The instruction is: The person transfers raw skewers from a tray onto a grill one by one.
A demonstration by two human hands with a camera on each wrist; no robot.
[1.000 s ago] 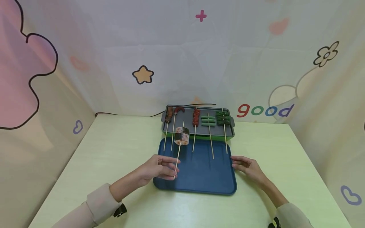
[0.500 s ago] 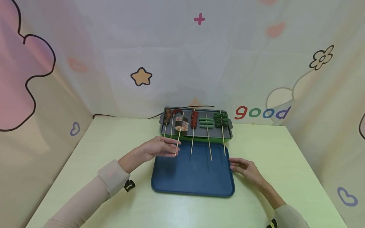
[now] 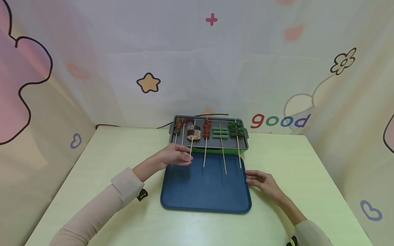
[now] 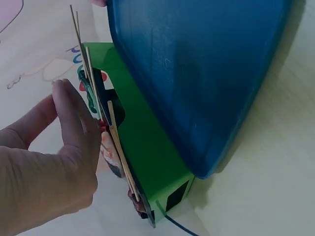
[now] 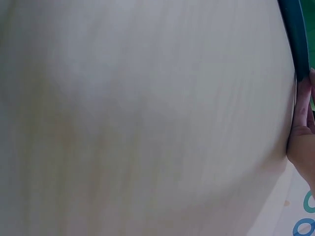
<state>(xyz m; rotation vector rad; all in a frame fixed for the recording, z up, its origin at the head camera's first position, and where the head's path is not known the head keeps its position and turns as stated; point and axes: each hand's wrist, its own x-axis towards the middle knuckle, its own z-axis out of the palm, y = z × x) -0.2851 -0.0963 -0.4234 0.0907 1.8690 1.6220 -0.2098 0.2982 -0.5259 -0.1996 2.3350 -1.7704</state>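
Observation:
My left hand pinches the wooden stick of a skewer threaded with a pale roll wrapped in a dark band. The roll overlaps the grey pan of a toy grill, between a red curled skewer and a red chunky skewer. In the left wrist view, my thumb and fingertips meet beside the grill's green side. My right hand has its fingertips at the right rim of a blue tray, fingers fairly straight. That rim also shows at the right wrist view's edge.
Toward the grill's left end lies a brown meat skewer. Skewers of green sticks and dark green leaves lie on its right. Several sticks overhang the tray. A black cord runs behind the grill, along the printed curtain.
My left hand has moved forward and lowered the pale roll skewer from over the tray to the grill, between other skewers. My right hand stays at the tray's rim.

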